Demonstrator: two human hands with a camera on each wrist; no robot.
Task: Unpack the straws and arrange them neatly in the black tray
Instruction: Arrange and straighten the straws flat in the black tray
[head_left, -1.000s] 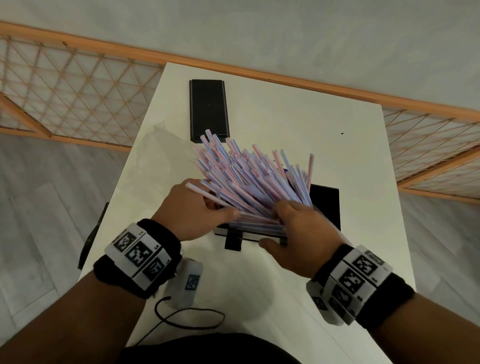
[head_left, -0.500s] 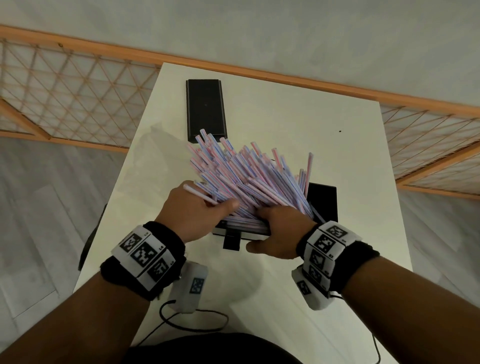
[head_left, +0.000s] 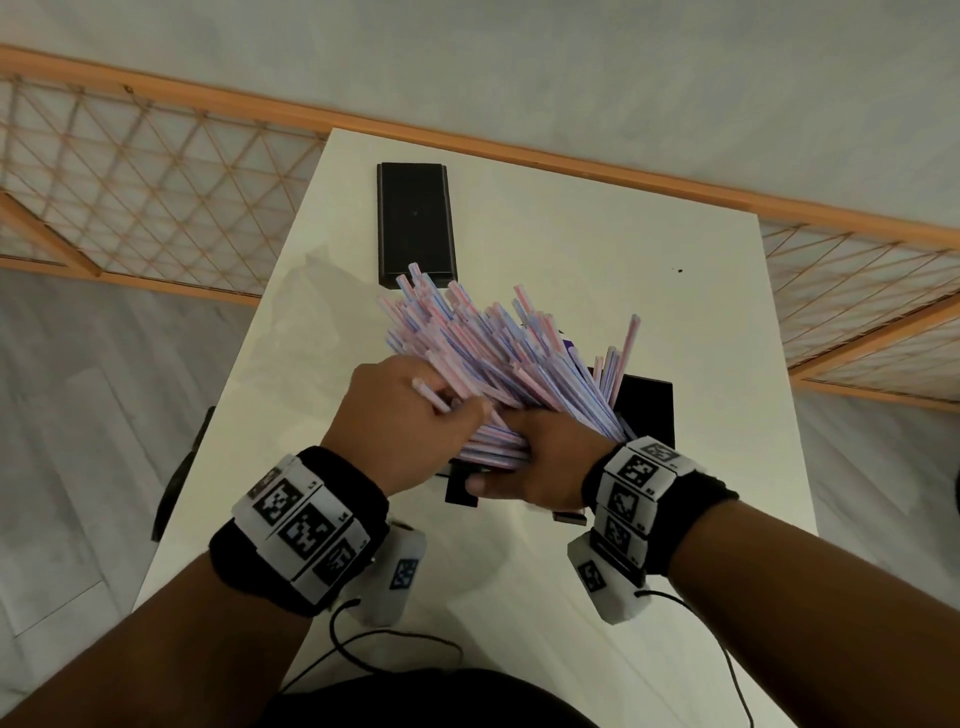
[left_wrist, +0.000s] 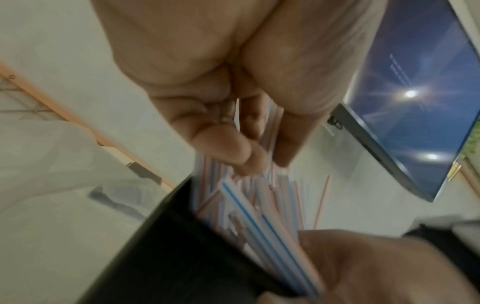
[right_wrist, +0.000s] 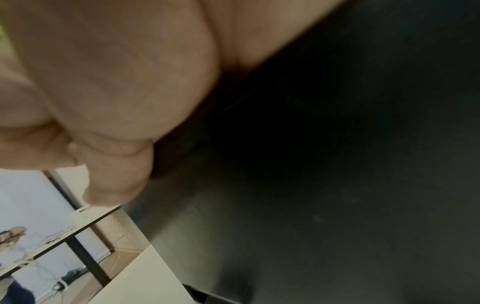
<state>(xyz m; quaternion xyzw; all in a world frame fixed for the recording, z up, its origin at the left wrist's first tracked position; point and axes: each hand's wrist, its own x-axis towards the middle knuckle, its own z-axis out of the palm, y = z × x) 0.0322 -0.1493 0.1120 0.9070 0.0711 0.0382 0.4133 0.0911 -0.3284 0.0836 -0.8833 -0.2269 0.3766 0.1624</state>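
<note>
A big fan of pink- and blue-striped straws (head_left: 498, 364) spreads up and away from the near black tray (head_left: 649, 410), whose right part shows behind my right wrist. My left hand (head_left: 410, 421) curls its fingers round the left side of the bundle, with one loose straw end sticking out over its knuckles. My right hand (head_left: 535, 457) grips the bundle's near ends from the right, thumb underneath. In the left wrist view my fingers (left_wrist: 233, 148) close on the straws (left_wrist: 259, 216) above the dark tray wall (left_wrist: 168, 246). The right wrist view shows only my palm and the dark tray (right_wrist: 337, 164).
A second black tray (head_left: 415, 223) lies at the far left of the white table (head_left: 597, 249), its near end under the straw tips. Wooden lattice railings run behind and beside the table. Cables trail from my wristbands near the table's front edge.
My right hand has slid left and in along the straws' near ends, toward my left hand. The fan has tightened and shifted a little left.
</note>
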